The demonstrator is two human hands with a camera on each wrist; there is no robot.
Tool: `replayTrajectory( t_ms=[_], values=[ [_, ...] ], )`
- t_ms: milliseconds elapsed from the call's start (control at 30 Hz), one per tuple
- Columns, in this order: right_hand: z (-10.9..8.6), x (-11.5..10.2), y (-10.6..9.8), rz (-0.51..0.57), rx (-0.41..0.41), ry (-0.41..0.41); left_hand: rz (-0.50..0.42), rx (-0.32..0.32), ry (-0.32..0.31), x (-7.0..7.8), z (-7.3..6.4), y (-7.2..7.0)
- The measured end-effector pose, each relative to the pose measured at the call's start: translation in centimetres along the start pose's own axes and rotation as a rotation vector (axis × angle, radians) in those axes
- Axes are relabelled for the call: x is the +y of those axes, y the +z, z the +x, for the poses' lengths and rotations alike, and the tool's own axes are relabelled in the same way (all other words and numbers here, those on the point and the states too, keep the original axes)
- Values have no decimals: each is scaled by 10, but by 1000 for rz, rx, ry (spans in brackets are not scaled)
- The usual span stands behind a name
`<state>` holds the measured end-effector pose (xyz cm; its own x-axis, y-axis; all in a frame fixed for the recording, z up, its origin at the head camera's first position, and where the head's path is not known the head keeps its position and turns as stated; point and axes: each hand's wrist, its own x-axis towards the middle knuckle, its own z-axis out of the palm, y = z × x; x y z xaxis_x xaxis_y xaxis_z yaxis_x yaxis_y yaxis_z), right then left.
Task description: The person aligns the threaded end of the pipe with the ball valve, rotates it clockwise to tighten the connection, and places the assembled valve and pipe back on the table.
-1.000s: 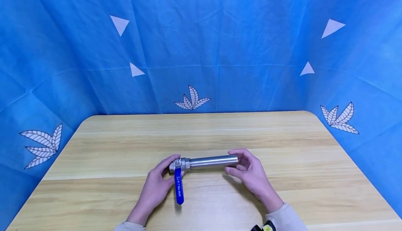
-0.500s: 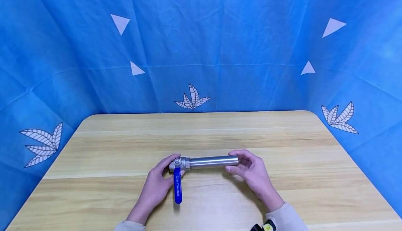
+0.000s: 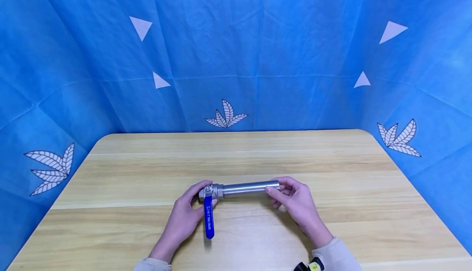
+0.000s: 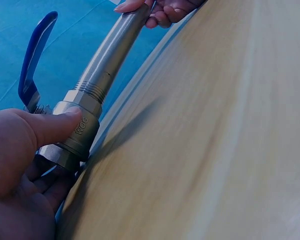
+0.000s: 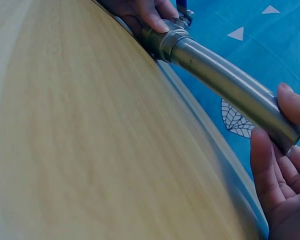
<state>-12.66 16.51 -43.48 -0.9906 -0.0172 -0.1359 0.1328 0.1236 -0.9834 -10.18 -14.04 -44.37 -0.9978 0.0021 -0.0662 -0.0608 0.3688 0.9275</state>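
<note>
My left hand [image 3: 183,218] grips the steel body of a ball valve [image 3: 216,191], thumb on the near side. The valve's blue lever [image 3: 209,217] points toward me, at right angles to a shiny metal pipe [image 3: 245,188]. In the left wrist view, threads [image 4: 92,90] show where the pipe enters the valve. At the pipe's other end, my right hand [image 3: 301,207] pinches it between thumb and fingers. Valve and pipe are held level, just over the table, with a shadow below. The pipe's right end is partly hidden by fingers in the head view.
A light wood-grain table [image 3: 147,160] lies under both hands. Its far corners are rounded. Blue cloth [image 3: 295,37] with white triangles and leaf prints hangs behind it and at both sides. A black device with a yellow label [image 3: 313,266] is by the right sleeve.
My right thumb has risen from below the pipe onto its near side, and the fingers have closed in on its end. The left hand keeps hold of the valve, almost unmoved.
</note>
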Motion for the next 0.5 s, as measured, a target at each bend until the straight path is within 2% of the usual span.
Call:
replayTrajectory(
  t_ms=[300,500],
  values=[
    [1,3,-2,34,-95,-66,-5,1,8,0,0,0],
    [1,3,-1,-24,-60,-88,-14,-4,11,-1,0,0]
  ],
)
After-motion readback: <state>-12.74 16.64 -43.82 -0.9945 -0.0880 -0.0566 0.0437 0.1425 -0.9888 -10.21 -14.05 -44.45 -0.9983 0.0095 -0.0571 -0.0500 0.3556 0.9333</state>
